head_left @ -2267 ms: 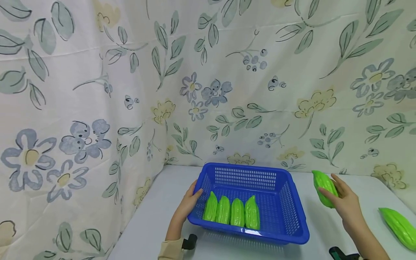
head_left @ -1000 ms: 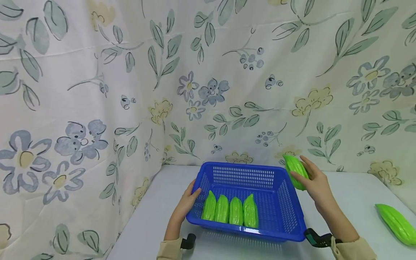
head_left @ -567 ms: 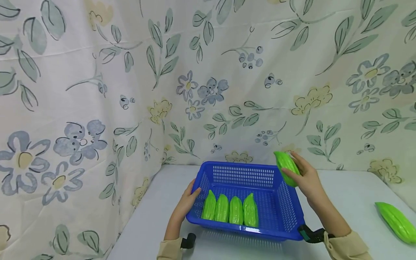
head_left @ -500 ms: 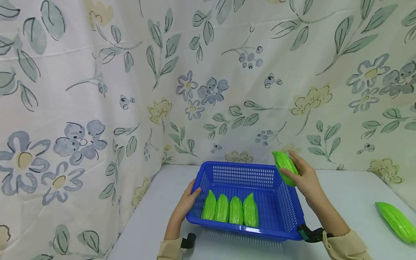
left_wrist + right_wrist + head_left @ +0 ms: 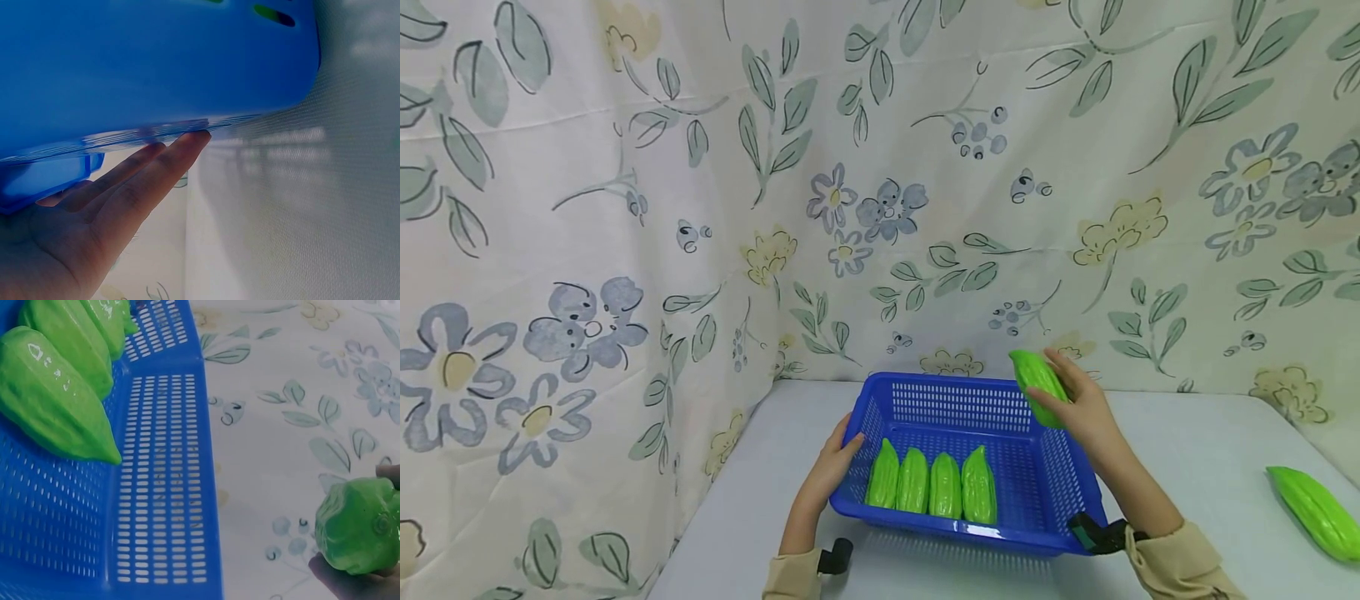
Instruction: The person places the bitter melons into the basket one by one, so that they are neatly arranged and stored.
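A bright green, ridged bitter melon (image 5: 1037, 388) is in my right hand (image 5: 1086, 408), thumb on one side and fingers on the other. It is above the right back part of a blue plastic basket (image 5: 977, 533). My left hand (image 5: 829, 467) holds the basket's left side, its thumb over the rim. The left wrist view shows the fingers (image 5: 165, 162) extended against the basket's outside. Several bitter melons (image 5: 945, 487) lie side by side in the left front of the basket. In the right wrist view, the held bitter melon (image 5: 356, 525) shows its blunt end.
Another bitter melon (image 5: 1315, 512) lies on the white table (image 5: 1195, 467) at the far right. A flowered cloth (image 5: 887, 208) hangs behind the table and along its left side. Each wrist wears a dark camera mount.
My right hand has carried the bitter melon leftward from over the table at right to above the basket. The left hand stays on the basket; its contents look unchanged.
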Available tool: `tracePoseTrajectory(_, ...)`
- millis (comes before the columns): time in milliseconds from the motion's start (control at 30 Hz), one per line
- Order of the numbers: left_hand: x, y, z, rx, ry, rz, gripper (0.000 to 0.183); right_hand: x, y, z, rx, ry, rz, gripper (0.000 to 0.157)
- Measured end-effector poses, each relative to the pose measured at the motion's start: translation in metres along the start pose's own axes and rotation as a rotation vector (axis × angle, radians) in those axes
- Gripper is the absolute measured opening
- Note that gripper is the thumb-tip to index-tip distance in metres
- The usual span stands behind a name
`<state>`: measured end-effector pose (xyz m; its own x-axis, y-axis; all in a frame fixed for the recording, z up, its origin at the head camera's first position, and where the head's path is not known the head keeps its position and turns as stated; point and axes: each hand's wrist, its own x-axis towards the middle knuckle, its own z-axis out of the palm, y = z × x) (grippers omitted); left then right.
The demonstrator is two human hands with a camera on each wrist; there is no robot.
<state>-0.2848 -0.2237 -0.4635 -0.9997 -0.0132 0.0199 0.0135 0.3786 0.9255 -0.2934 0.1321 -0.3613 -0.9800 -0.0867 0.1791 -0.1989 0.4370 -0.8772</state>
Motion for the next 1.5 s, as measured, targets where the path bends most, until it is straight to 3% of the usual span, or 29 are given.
tracePoseTrajectory(600,0.001,-0.001,0.0,0.002,0.001,-0.001,0.06,0.006,-0.001,0.018,-0.004,-0.033,-0.032,0.073)
tracePoseTrajectory(1100,0.0,0.0,0.0,0.009,0.006,0.004,0.059,0.013,0.005,0.029,-0.002,-0.047,-0.005,0.072)
tracePoseTrajectory(1500,0.001,-0.003,-0.001,0.003,0.006,0.019,0.06,0.018,0.015,0.037,-0.091,-0.081,-0.013,0.071)
